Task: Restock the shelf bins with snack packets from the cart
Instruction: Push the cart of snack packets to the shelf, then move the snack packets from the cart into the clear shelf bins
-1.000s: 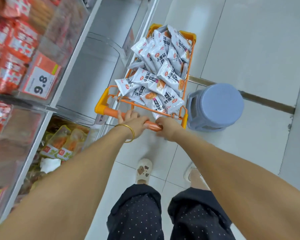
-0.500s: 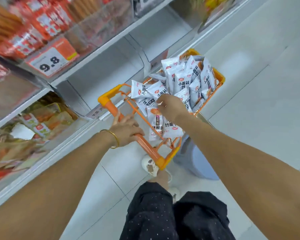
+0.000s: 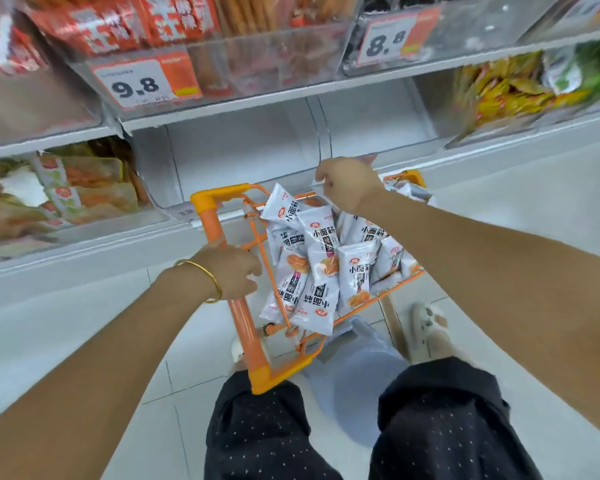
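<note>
Dozens of white plastic snack packets lie heaped in the orange wire cart, which stands just beside the lower shelf. The left hand is clenched round the orange cart handle, bracing it. The right hand, fingers curled, appears to pinch one of them by its edge above the heap. To do this well, lift clear of the cart rim, then drop it into the empty clear plastic bin straight ahead. Half a second ago that hand was down among the packets; now it is raised toward the shelf, and the view faces the bins squarely.
</note>
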Motion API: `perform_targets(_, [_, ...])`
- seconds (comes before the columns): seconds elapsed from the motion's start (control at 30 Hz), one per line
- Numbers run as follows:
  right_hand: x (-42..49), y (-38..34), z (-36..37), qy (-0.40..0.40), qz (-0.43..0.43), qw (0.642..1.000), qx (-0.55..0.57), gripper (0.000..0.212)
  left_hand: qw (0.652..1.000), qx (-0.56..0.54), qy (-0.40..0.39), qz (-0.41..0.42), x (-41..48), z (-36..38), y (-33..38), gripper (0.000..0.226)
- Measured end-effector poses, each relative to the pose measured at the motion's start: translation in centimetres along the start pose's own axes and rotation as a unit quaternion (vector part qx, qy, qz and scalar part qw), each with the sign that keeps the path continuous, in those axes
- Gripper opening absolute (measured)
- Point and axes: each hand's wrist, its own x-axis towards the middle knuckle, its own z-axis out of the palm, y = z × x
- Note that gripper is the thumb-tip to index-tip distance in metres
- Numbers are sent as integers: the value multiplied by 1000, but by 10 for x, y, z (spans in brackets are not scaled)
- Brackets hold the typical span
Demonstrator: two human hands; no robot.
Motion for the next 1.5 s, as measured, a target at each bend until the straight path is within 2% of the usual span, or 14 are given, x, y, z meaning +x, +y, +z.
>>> perform_targets(0.07, [18,16,2,-19,-36,998,-48,36,991,-5,115,-66,24,-4,15,33])
perform_targets(0.17, [48,40,12,-61,-96,986,-120,34,947,-66,275,-153,74,-11,36,29])
perform_targets(0.3, [84,56,29,-122,-156,962,-187,42,910,-138,349,-179,126,-16,47,51])
perform_targets(0.4, [97,66,38,-153,-139,957,-206,48,907,-87,356,-204,149,-10,44,42])
perform_targets(0.47, [101,72,44,-149,-142,956,-207,42,910,-30,343,-229,160,-7,43,37])
perform_targets(0.53, [105,75,50,-163,-132,968,-140,28,909,32,326,-257,166,-7,43,38])
perform_targets(0.77, [102,79,72,-136,-101,985,13,22,916,112,270,-274,164,8,41,40])
perform_targets(0.93, [83,66,81,-123,-120,978,-115,30,921,118,256,-270,154,22,40,43])
perform_targets(1.1, [59,52,93,-102,-152,971,-152,27,923,94,290,-234,131,40,36,39])
perform_targets(1.23, [45,38,103,-85,-176,971,-141,31,928,86,296,-211,115,57,28,37])
perform_targets(1.37, [31,22,110,-128,-166,973,-98,26,925,112,302,-203,100,72,15,38])
perform_targets(1.43, [27,13,110,-134,-165,970,-119,27,921,142,306,-196,95,80,7,47])
perform_targets(1.5, [25,5,109,-158,-162,968,-106,37,917,160,315,-186,90,86,1,58])
